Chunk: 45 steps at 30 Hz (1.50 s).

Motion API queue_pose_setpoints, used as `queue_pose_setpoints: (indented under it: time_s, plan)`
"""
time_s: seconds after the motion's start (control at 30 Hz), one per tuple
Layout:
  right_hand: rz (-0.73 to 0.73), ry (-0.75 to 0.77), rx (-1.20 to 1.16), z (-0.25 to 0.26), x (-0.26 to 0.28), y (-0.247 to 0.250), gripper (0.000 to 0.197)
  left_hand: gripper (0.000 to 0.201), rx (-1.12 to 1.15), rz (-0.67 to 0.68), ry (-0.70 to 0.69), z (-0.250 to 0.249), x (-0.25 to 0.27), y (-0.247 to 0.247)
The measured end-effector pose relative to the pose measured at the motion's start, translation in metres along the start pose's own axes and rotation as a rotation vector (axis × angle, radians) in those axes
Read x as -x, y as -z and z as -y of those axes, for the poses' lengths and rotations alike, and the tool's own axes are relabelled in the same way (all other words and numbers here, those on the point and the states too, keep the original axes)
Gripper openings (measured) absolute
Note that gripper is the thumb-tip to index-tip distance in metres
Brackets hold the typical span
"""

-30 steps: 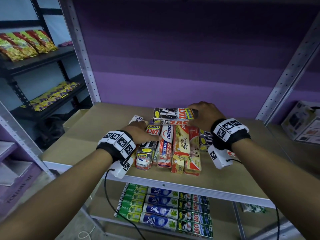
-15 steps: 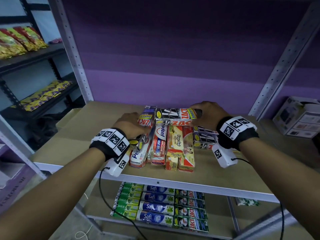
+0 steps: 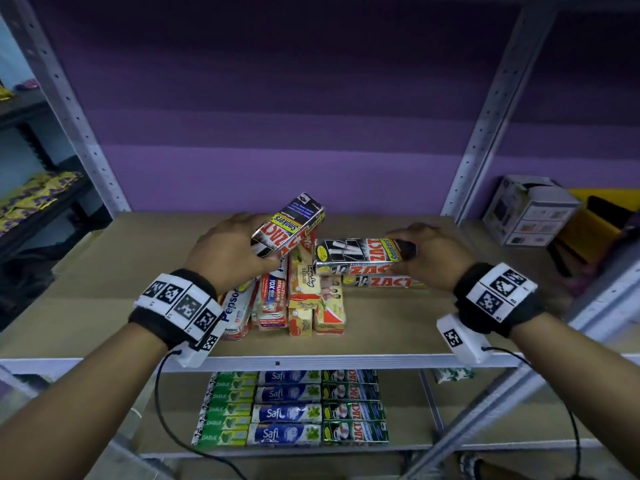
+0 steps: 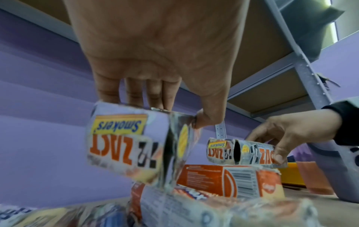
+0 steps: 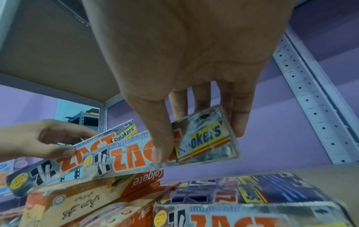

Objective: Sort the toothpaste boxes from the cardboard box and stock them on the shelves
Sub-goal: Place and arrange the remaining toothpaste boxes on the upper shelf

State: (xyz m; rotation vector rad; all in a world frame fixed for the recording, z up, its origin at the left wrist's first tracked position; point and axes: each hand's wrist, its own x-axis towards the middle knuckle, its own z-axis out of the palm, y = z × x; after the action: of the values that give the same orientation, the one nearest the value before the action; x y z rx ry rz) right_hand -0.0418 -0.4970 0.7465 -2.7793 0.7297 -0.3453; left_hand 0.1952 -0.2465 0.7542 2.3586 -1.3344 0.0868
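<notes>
Now my left hand [image 3: 225,251] pinches one Zact box [image 3: 287,230] tilted above the pile of toothpaste boxes [image 3: 298,299] on the shelf [image 3: 104,306], while my right hand [image 3: 429,254] grips another Zact box [image 3: 360,259] level beside it.

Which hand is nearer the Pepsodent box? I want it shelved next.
Left. The left hand, holding a Zact box, is just above the Pepsodent box; the right hand is across the pile.

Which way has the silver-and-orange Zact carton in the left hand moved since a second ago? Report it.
Yes. The Zact carton in the left hand has lifted off the pile, far end tilting toward the purple wall.
</notes>
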Motion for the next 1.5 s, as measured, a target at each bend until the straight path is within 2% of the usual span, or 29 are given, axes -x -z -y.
queue_pose_setpoints:
  time_s: [0.43,0.57,1.03,1.23,1.4,1.5]
  plan:
    - [-0.034,-0.080,-0.099,-0.025,0.030,-0.017,0.064,0.067,-0.112,0.036,-0.222,-0.048,-0.001,-0.004]
    - [-0.025,-0.131,-0.096,-0.034,0.035,-0.023,0.069,0.069,-0.127,0.057,-0.234,-0.056,-0.001,-0.004]
    - [0.109,-0.188,-0.029,-0.051,0.042,-0.047,0.065,0.072,-0.179,0.098,-0.224,-0.070,-0.003,-0.013]
    - [0.057,-0.284,-0.049,-0.054,0.042,-0.056,0.060,0.073,-0.198,0.097,-0.241,-0.074,-0.002,-0.018]
    - [-0.012,-0.320,-0.054,-0.055,0.040,-0.056,0.072,0.070,-0.203,0.125,-0.252,-0.081,-0.001,-0.021]
    - [-0.029,-0.280,-0.077,-0.053,0.042,-0.047,0.073,0.068,-0.217,0.144,-0.274,-0.089,-0.001,-0.021]
